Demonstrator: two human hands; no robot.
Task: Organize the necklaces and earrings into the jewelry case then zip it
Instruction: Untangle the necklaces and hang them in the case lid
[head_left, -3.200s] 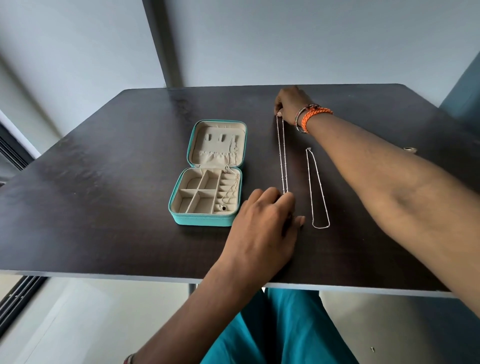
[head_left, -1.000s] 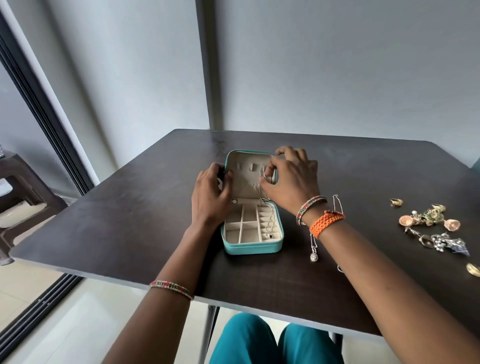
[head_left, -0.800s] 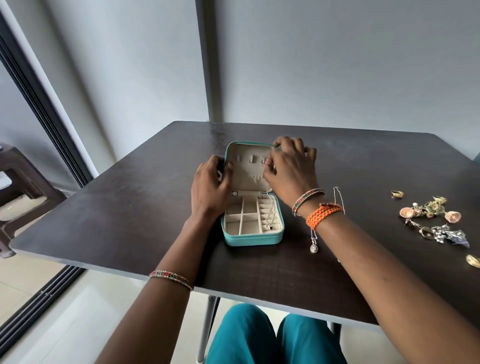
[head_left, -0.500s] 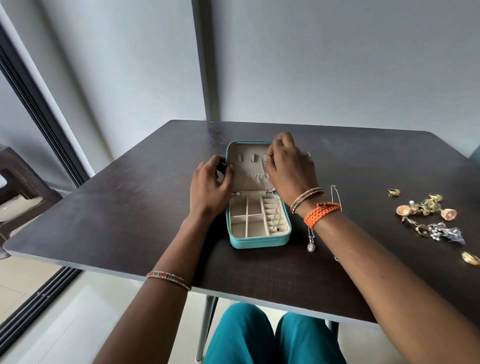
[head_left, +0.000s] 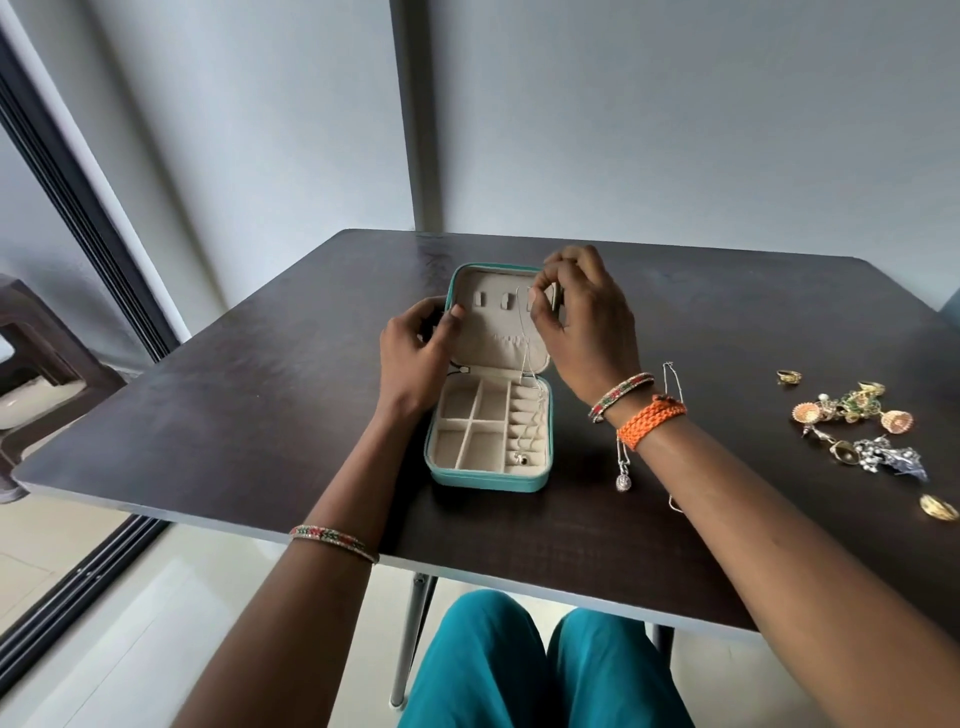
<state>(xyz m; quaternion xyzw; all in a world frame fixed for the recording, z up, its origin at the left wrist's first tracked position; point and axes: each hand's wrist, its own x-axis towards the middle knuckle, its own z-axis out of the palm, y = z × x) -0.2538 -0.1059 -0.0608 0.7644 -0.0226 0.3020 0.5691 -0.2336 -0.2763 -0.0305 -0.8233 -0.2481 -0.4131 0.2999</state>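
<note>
Lid of the open teal zip-around jewelry case (head_left: 470, 475) is gripped by the left hand (head_left: 413, 358); a thin silver chain necklace (head_left: 522, 332) is pinched by the right hand (head_left: 587, 325) at the lid hooks.

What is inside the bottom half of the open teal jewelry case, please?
The open teal jewelry case holds beige dividers, a small silver bead in the near-right slot, and a thin silver chain trailing in. Other compartments look bare.

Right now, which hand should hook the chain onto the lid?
Right hand: it already pinches the chain at the lid's hooks. Left hand steadies the jewelry case at the lid's edge.
</note>
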